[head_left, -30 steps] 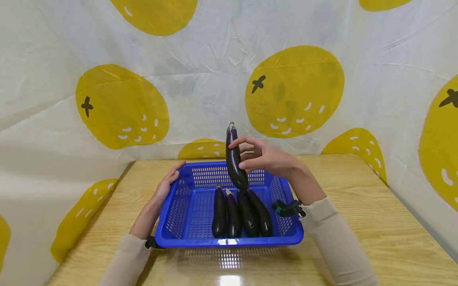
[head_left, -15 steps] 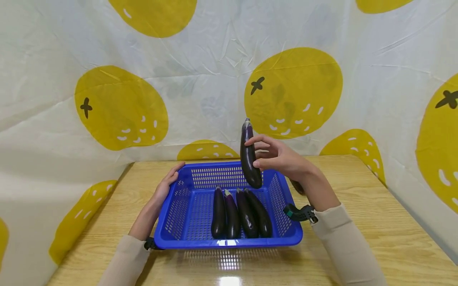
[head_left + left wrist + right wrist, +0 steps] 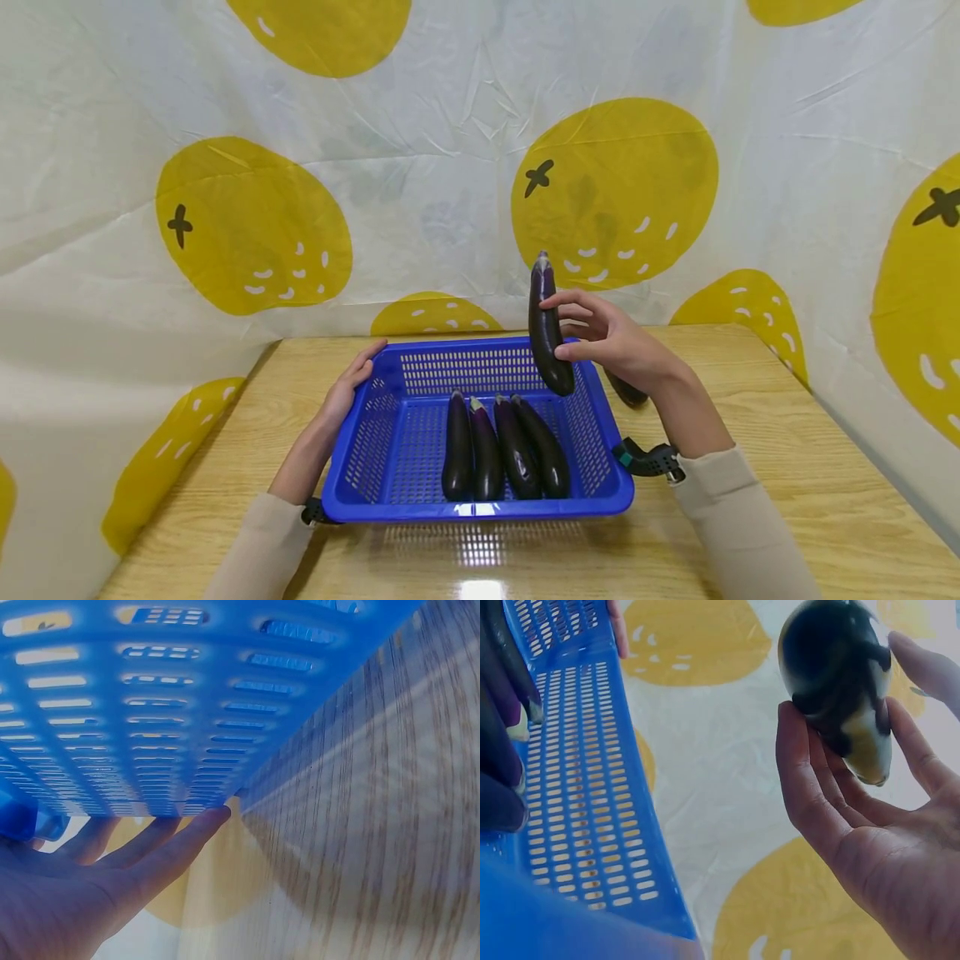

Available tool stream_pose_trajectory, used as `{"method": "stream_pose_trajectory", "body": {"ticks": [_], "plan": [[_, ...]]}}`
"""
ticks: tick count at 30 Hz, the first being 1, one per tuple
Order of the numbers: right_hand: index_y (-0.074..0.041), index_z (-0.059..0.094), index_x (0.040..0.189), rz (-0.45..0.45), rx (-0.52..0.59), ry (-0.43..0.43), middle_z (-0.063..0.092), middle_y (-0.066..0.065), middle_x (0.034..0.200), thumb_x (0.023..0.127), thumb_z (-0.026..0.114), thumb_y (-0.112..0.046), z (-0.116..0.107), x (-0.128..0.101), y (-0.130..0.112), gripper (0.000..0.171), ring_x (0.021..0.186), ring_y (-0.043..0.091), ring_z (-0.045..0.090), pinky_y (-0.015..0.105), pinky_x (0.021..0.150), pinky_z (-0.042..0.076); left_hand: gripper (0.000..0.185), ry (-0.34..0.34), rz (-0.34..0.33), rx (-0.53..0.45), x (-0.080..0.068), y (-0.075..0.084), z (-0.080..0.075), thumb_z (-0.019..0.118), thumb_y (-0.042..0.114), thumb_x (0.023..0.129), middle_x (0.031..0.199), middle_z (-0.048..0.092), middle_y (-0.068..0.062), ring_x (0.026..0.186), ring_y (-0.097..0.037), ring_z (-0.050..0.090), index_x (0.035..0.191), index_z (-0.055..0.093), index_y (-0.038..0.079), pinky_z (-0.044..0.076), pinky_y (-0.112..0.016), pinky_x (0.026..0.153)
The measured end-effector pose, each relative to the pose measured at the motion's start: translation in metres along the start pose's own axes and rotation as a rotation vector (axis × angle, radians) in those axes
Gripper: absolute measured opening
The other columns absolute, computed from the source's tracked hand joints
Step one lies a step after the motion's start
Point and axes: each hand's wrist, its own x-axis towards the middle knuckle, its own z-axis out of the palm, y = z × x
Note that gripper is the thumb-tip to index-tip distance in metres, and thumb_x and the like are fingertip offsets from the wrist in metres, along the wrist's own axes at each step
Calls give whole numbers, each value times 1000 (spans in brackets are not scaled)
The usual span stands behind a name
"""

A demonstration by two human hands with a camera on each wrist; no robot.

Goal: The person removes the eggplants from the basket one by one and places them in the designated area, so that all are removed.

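Four aubergines [image 3: 498,446] down in basket [image 3: 375,433]; right hand [image 3: 611,342] fingers lightly pinching fifth aubergine [image 3: 549,333] upright, could slip.

basket [image 3: 375,433]: no readable text
backdrop [image 3: 450,167]: fruit print only, no lettering
bench [image 3: 750,433]: no labels

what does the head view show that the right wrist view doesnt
Only the head view shows the whole blue basket, four eggplants lying in it, the left hand on its far left corner, the wooden table and another eggplant on the table behind the right wrist. Only the right wrist view shows the held eggplant's blunt end up close. Both show the right hand holding that eggplant.
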Motion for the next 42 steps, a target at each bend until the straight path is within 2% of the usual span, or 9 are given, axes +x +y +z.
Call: {"method": "stream_pose_trajectory", "body": {"ticks": [8,16,22,32,42], "plan": [[-14,49,147,-22,53,35,54,7,145,93,66,7,-5,-11,5,60,124,23,62,34,99,55,55,1,9,7,1,0,0,25,37,115,171,22,-8,130,-12,46,167,16,21,49,-19,93],[-14,54,143,-49,54,44,52,6,148,98,59,6,-18,-21,1,50,127,20,62,31,102,54,56,-8,12,-3,0,0,0,25,37,115,170,23,-10,127,-11,50,167,15,21,52,-20,90],[-12,52,146,-84,34,51,50,5,149,98,56,8,-27,-29,-1,52,125,19,63,30,100,55,55,-3,12,-6,0,-1,-1,25,36,115,171,22,-10,129,-11,47,167,15,21,51,-20,92],[-15,42,155,-12,5,105,41,3,156,99,57,5,-44,-45,0,61,130,13,58,26,101,53,56,-4,7,0,0,-2,-1,25,38,115,171,22,-9,133,-13,45,167,16,23,51,-21,94],[-12,34,158,-34,12,53,42,2,156,95,56,14,-65,-54,5,72,129,15,62,30,99,55,56,-7,11,-15,-1,0,0,26,36,115,170,23,-11,126,-8,51,167,15,20,52,-20,90]]}}
